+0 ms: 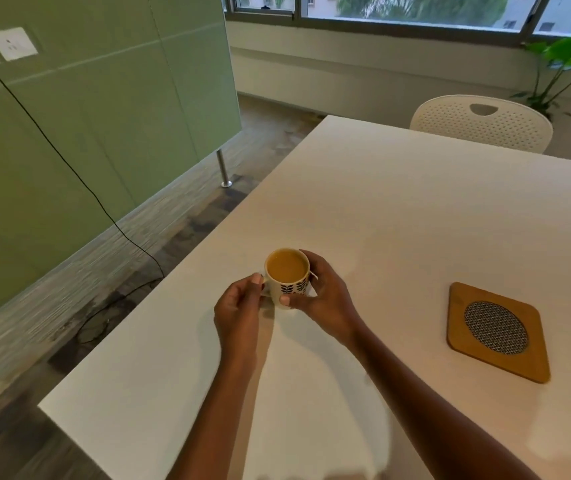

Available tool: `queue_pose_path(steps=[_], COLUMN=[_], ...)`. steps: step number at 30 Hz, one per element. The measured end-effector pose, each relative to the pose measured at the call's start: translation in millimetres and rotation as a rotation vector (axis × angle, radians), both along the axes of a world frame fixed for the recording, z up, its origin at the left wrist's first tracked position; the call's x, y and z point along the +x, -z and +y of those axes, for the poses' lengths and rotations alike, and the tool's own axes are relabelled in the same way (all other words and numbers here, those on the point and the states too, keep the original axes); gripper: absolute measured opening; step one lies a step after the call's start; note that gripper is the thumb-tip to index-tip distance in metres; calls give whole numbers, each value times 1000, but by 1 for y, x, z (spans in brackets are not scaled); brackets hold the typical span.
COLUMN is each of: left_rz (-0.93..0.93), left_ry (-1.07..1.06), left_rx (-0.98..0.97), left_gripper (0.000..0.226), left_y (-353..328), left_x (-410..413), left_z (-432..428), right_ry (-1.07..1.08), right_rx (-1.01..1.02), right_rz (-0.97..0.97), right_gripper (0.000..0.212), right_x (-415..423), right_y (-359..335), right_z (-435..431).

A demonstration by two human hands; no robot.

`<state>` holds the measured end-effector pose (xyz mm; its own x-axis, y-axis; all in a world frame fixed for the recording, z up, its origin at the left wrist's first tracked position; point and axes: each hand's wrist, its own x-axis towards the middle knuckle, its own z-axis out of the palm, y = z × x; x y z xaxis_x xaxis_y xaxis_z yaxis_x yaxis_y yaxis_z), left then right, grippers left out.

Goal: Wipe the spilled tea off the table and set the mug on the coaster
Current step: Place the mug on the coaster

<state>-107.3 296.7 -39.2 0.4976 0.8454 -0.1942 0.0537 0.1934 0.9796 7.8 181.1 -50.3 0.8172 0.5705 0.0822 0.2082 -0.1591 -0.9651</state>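
Observation:
A small white mug (pixel 287 275) with a dark leaf pattern, full of milky tea, stands near the left side of the white table (pixel 398 209). My left hand (pixel 239 310) pinches the mug's handle on its left. My right hand (pixel 322 296) wraps around the mug's right side, thumb on the front. A square wooden coaster (pixel 497 330) with a round patterned centre lies to the right, well apart from the mug. No spilled tea or cloth is visible on the table.
A white perforated chair (pixel 481 123) stands at the table's far edge. The table's left edge drops to the floor, where a black cable (pixel 69 168) runs from a wall socket. A potted plant (pixel 568 67) stands at the far right under the window.

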Motion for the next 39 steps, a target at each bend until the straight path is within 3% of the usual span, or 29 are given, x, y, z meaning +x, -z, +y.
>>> queue_pose_path(steps=[3, 18, 39], left_rz=[-21, -25, -147], left_ry=[-14, -46, 300], left_rx=[11, 114, 104], left_gripper=[20, 13, 13], left_y=[3, 10, -21], left_x=[3, 17, 108], left_z=[-2, -10, -140], right_ry=[15, 95, 400], right_rx=[-17, 13, 70], right_rz=[-33, -89, -87], right_gripper=[84, 83, 83], right_x=[-1, 3, 41], right_y=[1, 0, -47], right_z=[3, -12, -178])
